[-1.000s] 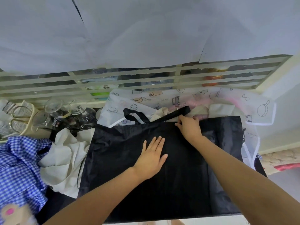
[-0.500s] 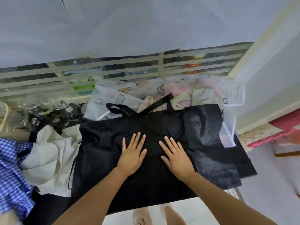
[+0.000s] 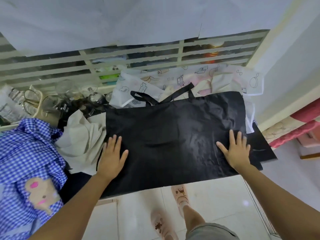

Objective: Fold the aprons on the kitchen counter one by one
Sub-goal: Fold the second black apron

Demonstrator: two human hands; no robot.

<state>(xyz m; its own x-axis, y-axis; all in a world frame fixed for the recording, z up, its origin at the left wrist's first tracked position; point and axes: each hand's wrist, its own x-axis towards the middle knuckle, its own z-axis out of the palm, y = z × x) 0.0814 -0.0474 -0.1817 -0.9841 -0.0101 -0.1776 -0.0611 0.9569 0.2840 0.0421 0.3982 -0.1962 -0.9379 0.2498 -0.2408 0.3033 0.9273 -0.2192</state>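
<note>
A black apron [image 3: 173, 135] lies spread flat on the counter, its black neck strap [image 3: 161, 97] looping off the far edge. My left hand [image 3: 113, 153] presses flat on the apron's left edge with straight fingers. My right hand [image 3: 236, 150] lies flat near the apron's right edge, fingers spread. A white apron with printed drawings [image 3: 173, 78] lies behind the black one. A cream apron [image 3: 81, 135] is crumpled to the left, and a blue checked apron with a bear patch [image 3: 26, 153] lies at the far left.
Glass cups and jars [image 3: 69, 99] stand at the back left by a slatted window [image 3: 138, 56]. A white wall [image 3: 294, 66] bounds the counter on the right. The tiled floor and my feet [image 3: 180, 196] show below the counter's front edge.
Both hands have slid apart from the middle of the black apron to its left and right edges, smoothing it flat. The camera view has shifted downward.
</note>
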